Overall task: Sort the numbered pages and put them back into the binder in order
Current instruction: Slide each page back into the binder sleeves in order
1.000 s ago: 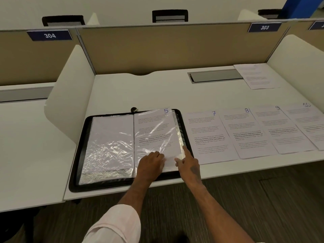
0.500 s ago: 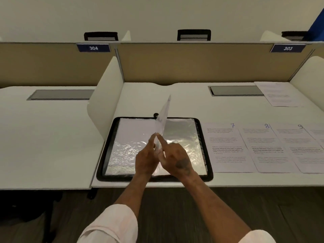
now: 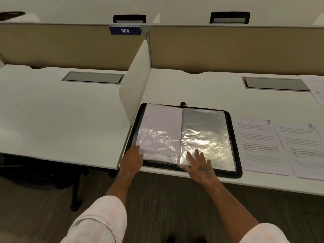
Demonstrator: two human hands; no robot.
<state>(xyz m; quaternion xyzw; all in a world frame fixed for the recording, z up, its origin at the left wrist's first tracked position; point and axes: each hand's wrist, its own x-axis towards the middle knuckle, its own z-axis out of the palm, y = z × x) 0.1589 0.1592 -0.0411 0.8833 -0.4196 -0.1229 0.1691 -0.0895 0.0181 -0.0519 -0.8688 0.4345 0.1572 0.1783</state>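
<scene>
Pins left sleeve (image 3: 161, 130) with left hand (image 3: 131, 159), curl unclear | splays open right hand (image 3: 199, 163) on empty sleeve (image 3: 206, 130), flattening it for loading

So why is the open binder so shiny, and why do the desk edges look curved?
Head view: light glares off the plastic sleeves in the binder, washing out their lower halves; the wide-angle lens bows the desk edges; print on page 7 and page 8 is blurred.
</scene>
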